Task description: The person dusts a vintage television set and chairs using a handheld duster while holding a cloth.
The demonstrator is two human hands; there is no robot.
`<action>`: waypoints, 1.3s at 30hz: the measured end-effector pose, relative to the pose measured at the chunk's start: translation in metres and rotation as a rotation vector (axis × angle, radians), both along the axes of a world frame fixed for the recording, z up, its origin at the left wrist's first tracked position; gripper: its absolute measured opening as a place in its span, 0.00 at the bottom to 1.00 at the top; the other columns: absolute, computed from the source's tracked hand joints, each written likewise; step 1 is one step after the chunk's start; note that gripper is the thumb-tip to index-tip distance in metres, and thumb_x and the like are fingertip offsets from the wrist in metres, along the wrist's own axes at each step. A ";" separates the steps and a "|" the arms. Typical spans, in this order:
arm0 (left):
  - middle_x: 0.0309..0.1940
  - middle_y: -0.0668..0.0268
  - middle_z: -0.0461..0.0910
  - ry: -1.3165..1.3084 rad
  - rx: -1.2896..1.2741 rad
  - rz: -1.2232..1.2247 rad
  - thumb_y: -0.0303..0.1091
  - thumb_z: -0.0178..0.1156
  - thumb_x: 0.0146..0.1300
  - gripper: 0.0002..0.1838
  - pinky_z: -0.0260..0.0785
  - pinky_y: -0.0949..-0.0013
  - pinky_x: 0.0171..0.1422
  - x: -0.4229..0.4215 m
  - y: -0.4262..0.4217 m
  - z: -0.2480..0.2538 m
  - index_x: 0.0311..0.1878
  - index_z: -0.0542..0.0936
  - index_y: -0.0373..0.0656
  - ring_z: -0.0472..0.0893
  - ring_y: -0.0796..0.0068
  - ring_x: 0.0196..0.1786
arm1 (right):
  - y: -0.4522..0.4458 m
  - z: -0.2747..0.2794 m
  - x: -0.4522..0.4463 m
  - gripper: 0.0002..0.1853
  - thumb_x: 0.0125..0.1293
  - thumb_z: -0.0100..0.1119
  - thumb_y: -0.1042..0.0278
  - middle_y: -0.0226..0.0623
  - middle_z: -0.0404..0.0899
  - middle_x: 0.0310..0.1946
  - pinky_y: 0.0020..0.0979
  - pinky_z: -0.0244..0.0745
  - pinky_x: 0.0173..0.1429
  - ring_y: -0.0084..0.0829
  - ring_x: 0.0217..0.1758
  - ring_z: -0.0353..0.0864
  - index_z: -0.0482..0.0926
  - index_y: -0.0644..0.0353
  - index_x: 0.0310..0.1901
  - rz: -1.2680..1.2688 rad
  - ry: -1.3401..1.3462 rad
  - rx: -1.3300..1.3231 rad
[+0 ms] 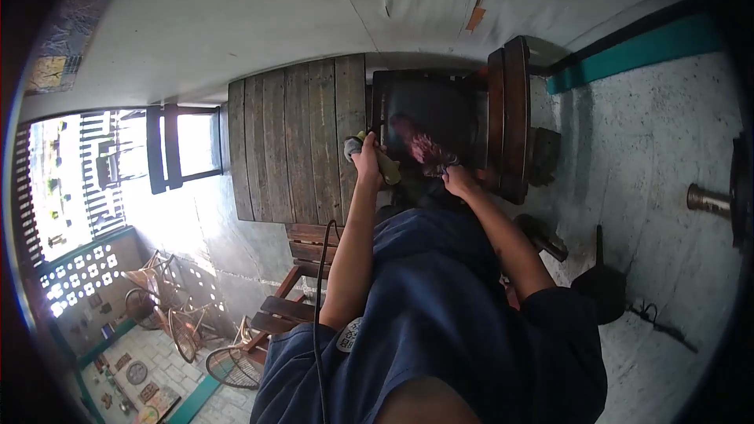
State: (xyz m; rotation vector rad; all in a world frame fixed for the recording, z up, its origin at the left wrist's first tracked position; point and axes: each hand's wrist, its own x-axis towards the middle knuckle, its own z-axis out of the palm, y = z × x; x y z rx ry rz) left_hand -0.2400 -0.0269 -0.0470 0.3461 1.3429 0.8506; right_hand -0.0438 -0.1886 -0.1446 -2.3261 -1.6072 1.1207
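Observation:
My left hand point(367, 159) is wrapped round a yellow-green bottle or tool point(386, 166) with a greyish end, near the right edge of a wooden plank table. My right hand point(454, 178) grips the near end of a reddish-pink fluffy duster or cloth point(422, 145), whose far part lies over a dark chair seat point(448, 110). A thin dark cable point(318, 330) runs down beside my left arm. What exactly the yellow-green item is cannot be made out.
The wooden plank table point(294, 141) stands left of the dark seat, against the wall. A wooden slatted backrest point(509, 118) rises at the right. Slatted wooden chair point(283, 314) at lower left, bicycles point(184, 330) beyond. A dark pan-like object point(601, 290) is lower right.

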 end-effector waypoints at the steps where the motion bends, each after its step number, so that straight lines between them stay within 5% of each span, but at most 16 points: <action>1: 0.24 0.69 0.73 -0.009 -0.003 -0.010 0.36 0.65 0.62 0.10 0.73 0.68 0.29 -0.004 -0.002 0.003 0.35 0.72 0.46 0.77 0.73 0.25 | -0.007 0.003 0.002 0.15 0.65 0.57 0.60 0.58 0.81 0.40 0.50 0.75 0.53 0.56 0.47 0.80 0.81 0.66 0.42 0.022 0.025 -0.001; 6: 0.21 0.69 0.72 -0.063 0.021 -0.053 0.40 0.64 0.63 0.13 0.72 0.66 0.25 -0.026 -0.023 0.011 0.28 0.72 0.47 0.74 0.76 0.23 | -0.048 0.002 -0.025 0.15 0.64 0.57 0.61 0.58 0.80 0.42 0.51 0.76 0.52 0.57 0.47 0.80 0.80 0.65 0.44 -0.100 -0.005 0.001; 19: 0.23 0.69 0.74 -0.090 0.059 -0.139 0.35 0.62 0.65 0.09 0.70 0.70 0.30 -0.093 -0.059 -0.013 0.30 0.75 0.43 0.76 0.75 0.24 | -0.101 -0.012 -0.068 0.15 0.62 0.59 0.61 0.60 0.80 0.38 0.50 0.76 0.50 0.58 0.46 0.79 0.81 0.66 0.42 -0.165 0.045 0.094; 21: 0.23 0.69 0.74 -0.075 0.027 -0.145 0.35 0.63 0.64 0.10 0.70 0.70 0.30 -0.098 -0.057 -0.013 0.31 0.75 0.43 0.77 0.75 0.24 | -0.103 -0.014 -0.077 0.15 0.61 0.61 0.60 0.59 0.81 0.34 0.47 0.76 0.46 0.57 0.40 0.81 0.82 0.68 0.36 -0.231 -0.042 0.107; 39: 0.27 0.67 0.74 -0.028 -0.038 -0.205 0.38 0.64 0.63 0.11 0.74 0.65 0.29 -0.064 -0.048 -0.032 0.35 0.73 0.44 0.76 0.75 0.27 | -0.041 0.005 -0.051 0.17 0.64 0.59 0.57 0.57 0.81 0.42 0.48 0.75 0.55 0.55 0.50 0.80 0.82 0.64 0.45 0.001 0.028 0.000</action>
